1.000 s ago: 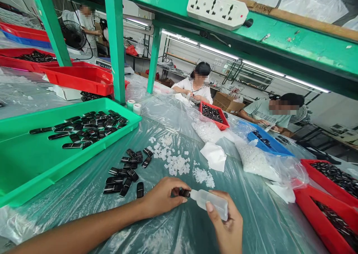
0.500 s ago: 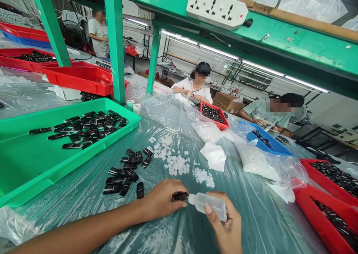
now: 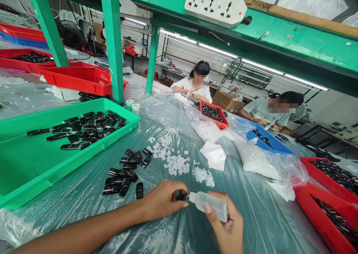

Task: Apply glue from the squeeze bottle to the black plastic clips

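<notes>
My left hand (image 3: 162, 200) pinches a small black part (image 3: 182, 197) just above the plastic-covered table. My right hand (image 3: 228, 226) grips a clear squeeze bottle (image 3: 211, 204), whose nozzle points left and touches the black part. Just left of my left hand lies a loose cluster of black parts (image 3: 124, 173). A scatter of small white pieces (image 3: 175, 162) lies beyond both hands.
A green tray (image 3: 33, 172) with several black parts sits at the left. Red trays (image 3: 324, 216) of black parts stand at the right, a blue tray (image 3: 270, 144) further back. Bags of white pieces (image 3: 256, 160) and white cloths (image 3: 215, 155) lie mid-table. Two people work across the table.
Both hands lowered slightly toward the table, with the bottle nozzle staying against the black part. A standing person at the far back left went out of sight.
</notes>
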`<state>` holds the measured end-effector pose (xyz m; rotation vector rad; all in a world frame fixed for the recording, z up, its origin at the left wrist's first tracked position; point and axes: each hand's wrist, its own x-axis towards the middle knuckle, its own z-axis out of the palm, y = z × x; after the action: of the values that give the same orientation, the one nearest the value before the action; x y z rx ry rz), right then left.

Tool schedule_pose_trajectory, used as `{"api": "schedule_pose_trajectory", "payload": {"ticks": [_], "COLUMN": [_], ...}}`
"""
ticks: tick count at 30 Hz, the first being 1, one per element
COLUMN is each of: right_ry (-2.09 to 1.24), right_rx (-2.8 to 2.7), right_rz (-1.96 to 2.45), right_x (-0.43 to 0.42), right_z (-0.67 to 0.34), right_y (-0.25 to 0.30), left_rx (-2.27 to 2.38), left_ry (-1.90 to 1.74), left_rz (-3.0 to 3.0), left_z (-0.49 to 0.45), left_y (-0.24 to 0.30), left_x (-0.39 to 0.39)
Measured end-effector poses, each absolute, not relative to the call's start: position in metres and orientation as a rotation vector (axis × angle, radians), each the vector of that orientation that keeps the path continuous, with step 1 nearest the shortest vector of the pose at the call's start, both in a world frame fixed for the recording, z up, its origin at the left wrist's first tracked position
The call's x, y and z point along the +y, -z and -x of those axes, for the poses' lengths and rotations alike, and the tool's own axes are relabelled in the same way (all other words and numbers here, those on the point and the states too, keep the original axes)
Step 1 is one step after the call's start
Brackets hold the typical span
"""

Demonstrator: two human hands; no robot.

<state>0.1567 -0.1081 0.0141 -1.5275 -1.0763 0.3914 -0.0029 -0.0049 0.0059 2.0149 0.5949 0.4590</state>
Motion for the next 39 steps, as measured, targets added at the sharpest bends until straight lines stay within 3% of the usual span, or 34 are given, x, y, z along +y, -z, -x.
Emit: {"api": "schedule_pose_trajectory", "payload": {"ticks": [10, 18, 25, 39], "right_ry": [-0.425, -0.155, -0.48, -0.599], "right_rx": [-1.068, -1.267, -1.017, -0.875], "right_rz": [1.529, 1.542, 1.521, 1.496], "right_x": [-0.108, -0.112, -0.108, -0.107], "right_z": [-0.154, -0.155, -0.157, -0.158], "right_y": [-0.015, -0.008, -0.015, -0.019], "left_rx": [0.602, 0.64, 0.654, 0.593], "left_ry": [-0.476, -0.523, -0.5, -0.524], "left_rz": [-2.0, -2.168, -1.927, -1.758], "left_z": [0.001, 0.001, -0.001, 0.0], "left_y": [-0.001, -0.001, 0.002, 0.004], "left_x": [-0.002, -0.003, -0.002, -0.002]}}
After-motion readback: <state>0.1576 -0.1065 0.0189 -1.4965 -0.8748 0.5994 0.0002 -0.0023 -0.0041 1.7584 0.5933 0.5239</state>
